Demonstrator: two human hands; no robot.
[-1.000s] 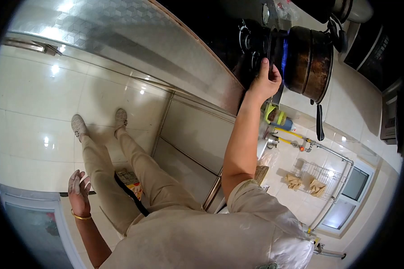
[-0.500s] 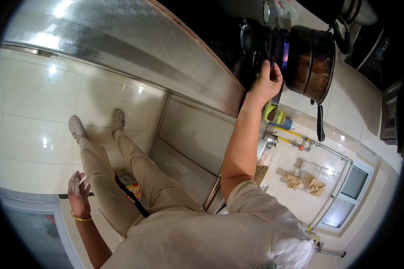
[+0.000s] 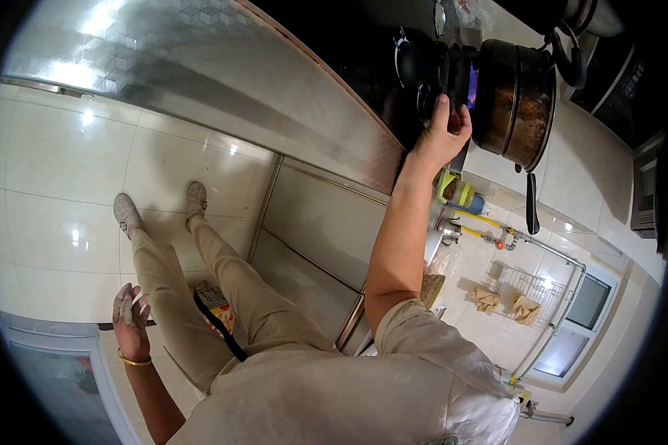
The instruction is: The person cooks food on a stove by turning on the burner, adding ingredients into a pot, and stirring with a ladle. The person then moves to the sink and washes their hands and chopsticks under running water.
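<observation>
My right hand (image 3: 447,135) is at the front of the black gas stove (image 3: 423,93), just beside the lit burner. Its thumb and fingers are apart, with dark stove surface between them; no held thing shows. A blue-violet flame (image 3: 473,85) burns under a brown-stained, dark pot (image 3: 513,104) close to my fingertips. Any control knob there is lost in the dark. Away from the stove, my left hand (image 3: 131,322) hangs beside my leg, open with loosely bent fingers. White powdery residue coats its fingers, and a yellow bracelet (image 3: 135,362) circles the wrist.
A long black handle (image 3: 531,204) sticks out beside the pot. Another pot (image 3: 597,18) is at the upper right. Yellow-and-grey pipes (image 3: 527,237) and a wire rack (image 3: 545,293) line the wall. A metal-sheeted panel (image 3: 200,74) borders the tiled floor (image 3: 59,185).
My right thumb and fingers have parted slightly and shifted a little at the stove. The left hand stays where it was, and the flame is still lit.
</observation>
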